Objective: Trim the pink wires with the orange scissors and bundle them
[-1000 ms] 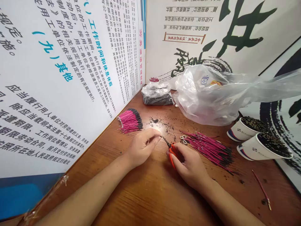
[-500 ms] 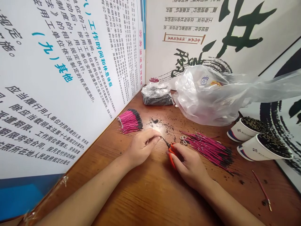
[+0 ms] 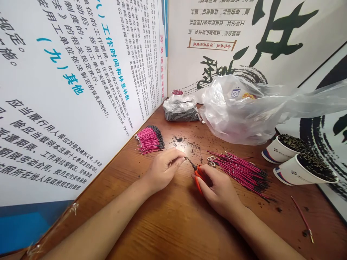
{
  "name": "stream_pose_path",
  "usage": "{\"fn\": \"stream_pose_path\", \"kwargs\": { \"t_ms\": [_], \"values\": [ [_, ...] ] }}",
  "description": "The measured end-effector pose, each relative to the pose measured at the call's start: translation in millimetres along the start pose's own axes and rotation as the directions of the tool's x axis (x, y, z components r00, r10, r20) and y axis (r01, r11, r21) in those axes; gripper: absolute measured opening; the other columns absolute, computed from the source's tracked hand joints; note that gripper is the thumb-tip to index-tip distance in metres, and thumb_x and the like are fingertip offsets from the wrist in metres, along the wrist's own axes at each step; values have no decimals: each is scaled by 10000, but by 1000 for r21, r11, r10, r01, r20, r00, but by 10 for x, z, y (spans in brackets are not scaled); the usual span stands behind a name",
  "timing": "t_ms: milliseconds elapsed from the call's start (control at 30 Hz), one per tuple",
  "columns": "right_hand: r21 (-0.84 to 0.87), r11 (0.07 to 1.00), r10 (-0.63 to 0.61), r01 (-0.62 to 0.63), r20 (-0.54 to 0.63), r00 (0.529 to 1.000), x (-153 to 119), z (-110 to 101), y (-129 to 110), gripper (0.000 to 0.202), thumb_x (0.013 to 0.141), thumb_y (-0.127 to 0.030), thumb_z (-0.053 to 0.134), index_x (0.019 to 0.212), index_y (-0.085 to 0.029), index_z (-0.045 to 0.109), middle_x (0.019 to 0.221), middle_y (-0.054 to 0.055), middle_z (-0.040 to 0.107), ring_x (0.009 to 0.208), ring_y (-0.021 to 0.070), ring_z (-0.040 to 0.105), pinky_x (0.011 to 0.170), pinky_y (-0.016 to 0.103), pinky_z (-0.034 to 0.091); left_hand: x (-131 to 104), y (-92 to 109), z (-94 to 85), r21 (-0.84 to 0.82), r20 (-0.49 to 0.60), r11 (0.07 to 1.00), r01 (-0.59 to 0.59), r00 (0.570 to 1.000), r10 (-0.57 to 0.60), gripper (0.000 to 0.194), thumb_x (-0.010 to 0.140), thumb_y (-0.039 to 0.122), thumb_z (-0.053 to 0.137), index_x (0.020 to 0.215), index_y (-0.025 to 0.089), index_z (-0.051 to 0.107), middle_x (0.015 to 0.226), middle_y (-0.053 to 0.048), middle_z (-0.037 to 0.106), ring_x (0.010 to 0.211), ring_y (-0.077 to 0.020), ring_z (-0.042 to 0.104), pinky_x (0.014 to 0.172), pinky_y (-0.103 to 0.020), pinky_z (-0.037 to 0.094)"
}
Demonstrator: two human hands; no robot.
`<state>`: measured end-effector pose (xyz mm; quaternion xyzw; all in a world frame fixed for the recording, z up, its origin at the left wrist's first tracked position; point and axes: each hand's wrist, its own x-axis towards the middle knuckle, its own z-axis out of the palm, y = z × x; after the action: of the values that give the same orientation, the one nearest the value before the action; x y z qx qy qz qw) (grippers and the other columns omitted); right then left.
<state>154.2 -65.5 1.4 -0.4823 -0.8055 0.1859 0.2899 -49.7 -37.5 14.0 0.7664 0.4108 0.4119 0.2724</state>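
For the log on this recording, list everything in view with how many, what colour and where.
scissors: one, orange handles, in the right hand
wire bundle: one, pink and black, left
wire pile: one, pink and black, right
loose wire: one, reddish, far right
rings: a few, whitish, by the pile
large cups: two, white, black bits inside, right
small cup: one, white, pink contents, back
small bag: one, clear, dark contents, back
large bag: one, translucent, back right
crumbs: many, black, scattered
table: one, brown
printed boards: three, mostly white, around the table
left hand: one, bare, pinching at the scissors' tip
right hand: one, bare, centre right
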Motion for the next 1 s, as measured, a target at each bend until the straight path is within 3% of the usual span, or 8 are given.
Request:
{"fn": "stream_pose_path", "kwargs": {
  "t_ms": [333,767,1000],
  "values": [
    [6,1000,-4,4,44,999,-5,-9,23,164,929,-259,483,774,-208,484,684,-20,548,607,127,478,587,238,345,4,17,-3,-1,-5,1000,-7,1000,7,190,955,219,468,911,162,644,768,-8,605,711,-128,547,675,-252,412],
    [-8,1000,2,-2,2,1000,-1,-5,-3,184,922,-271,496,748,-210,485,648,-23,544,578,123,479,569,232,362,5,14,-2,13,9,1000,16,1000,-16,217,964,268,451,914,172,639,792,-22,623,729,-140,558,698,-260,432],
    [-14,1000,18,-18,8,1000,1,-9,3,185,923,-272,496,749,-211,481,643,-27,540,573,123,479,561,232,357,12,9,-15,182,54,981,67,996,-78,200,953,221,449,961,186,646,905,-39,671,844,-174,605,777,-294,461]
  ]
}}
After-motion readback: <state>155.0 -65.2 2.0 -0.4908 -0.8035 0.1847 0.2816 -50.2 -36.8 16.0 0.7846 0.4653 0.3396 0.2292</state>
